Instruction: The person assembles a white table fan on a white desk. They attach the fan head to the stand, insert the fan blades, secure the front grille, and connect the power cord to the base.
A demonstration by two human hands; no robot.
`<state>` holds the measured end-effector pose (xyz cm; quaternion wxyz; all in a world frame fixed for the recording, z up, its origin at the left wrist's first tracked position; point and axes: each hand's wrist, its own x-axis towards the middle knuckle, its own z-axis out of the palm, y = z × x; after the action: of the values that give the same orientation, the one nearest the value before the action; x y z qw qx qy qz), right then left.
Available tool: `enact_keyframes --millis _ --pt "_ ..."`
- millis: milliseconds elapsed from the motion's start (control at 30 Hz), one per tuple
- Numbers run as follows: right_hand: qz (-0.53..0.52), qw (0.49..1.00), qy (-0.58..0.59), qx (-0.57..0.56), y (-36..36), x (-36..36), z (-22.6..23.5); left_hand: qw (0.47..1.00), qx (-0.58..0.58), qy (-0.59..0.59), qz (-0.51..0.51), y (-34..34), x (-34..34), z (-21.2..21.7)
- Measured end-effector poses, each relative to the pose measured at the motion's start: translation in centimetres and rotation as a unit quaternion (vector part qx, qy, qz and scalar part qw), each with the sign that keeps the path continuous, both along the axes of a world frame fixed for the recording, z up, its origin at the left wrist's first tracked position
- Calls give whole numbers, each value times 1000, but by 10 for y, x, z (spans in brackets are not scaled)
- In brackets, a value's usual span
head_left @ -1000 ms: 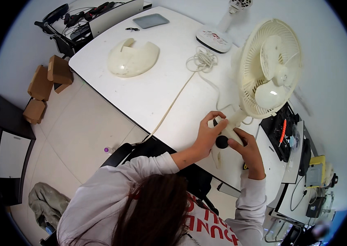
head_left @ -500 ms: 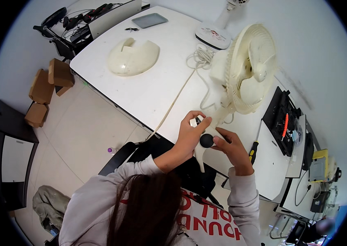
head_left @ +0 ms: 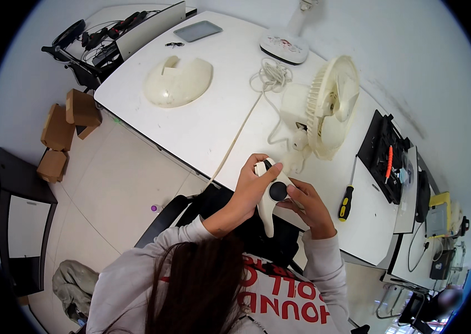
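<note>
Gripping fan clamp (head_left: 267,216) — left hand (head_left: 251,183), right hand (head_left: 311,207) both curled around it; next move likely needs firm support.

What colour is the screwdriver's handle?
The handle is black and yellow, best seen in the head view.

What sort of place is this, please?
Probably a workroom or small workshop: the white table bears a fan, a separate cream shell and a screwdriver.
</note>
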<state>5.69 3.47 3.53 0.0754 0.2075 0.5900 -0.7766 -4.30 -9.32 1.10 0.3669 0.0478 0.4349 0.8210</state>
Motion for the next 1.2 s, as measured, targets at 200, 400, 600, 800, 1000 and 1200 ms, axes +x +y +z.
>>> enact_keyframes --millis 200,400,600,800,1000,1200 --pt "-45 999 -26 -16 -8 2 1 1000 1 12 -9 2 0 -10" --pt "-22 998 3 -60 4 3 -20 999 -34 6 -25 5 -1 -10" --pt "-67 995 -17 -72 0 6 -13 999 -35 15 -36 9 -3 -13" --pt "-26 995 26 -92 13 7 -27 998 -32 19 -51 12 -4 -15" --pt "-117 988 10 -100 20 17 -20 995 -44 -27 -83 14 -1 5" --pt "-162 905 142 366 -1 50 -3 995 -5 -53 -84 19 6 11"
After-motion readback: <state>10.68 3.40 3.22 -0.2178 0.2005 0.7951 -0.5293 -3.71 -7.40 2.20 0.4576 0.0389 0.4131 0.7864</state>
